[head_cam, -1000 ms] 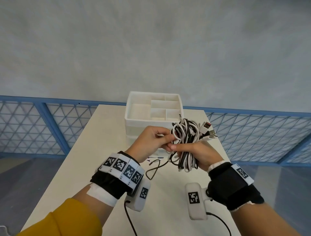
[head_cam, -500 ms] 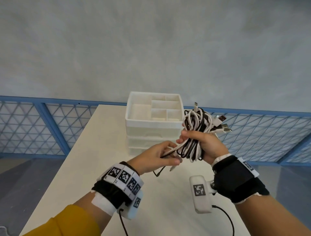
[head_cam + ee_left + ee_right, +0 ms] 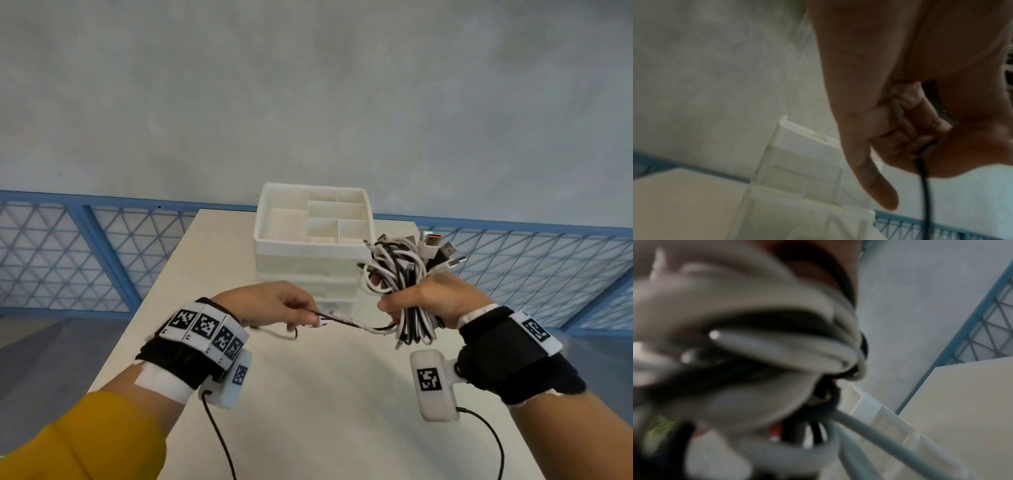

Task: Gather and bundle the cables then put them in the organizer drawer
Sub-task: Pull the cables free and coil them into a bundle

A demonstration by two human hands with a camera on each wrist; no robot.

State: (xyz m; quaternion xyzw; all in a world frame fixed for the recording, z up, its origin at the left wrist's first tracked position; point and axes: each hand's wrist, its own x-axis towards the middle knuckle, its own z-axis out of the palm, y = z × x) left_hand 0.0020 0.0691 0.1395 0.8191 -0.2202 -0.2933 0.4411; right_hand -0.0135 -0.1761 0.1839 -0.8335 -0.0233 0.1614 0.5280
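A bundle of black and white cables is gripped by my right hand above the table, just right of the white organizer. USB plugs stick out at the bundle's top right. Two loose cable ends, one white and one black, run left from the bundle to my left hand, which pinches them and holds them taut. In the left wrist view my curled fingers hold a black cable. The right wrist view is filled by the blurred cable bundle.
The organizer's top tray has several open compartments, and closed drawers sit below it at the table's far end. The cream table is narrow, with a blue lattice railing beyond its edges. Wrist-camera cords trail toward me.
My right hand has lifted the bundle up and to the right. My left hand has slid left along the loose ends, pulling them out taut from the bundle.
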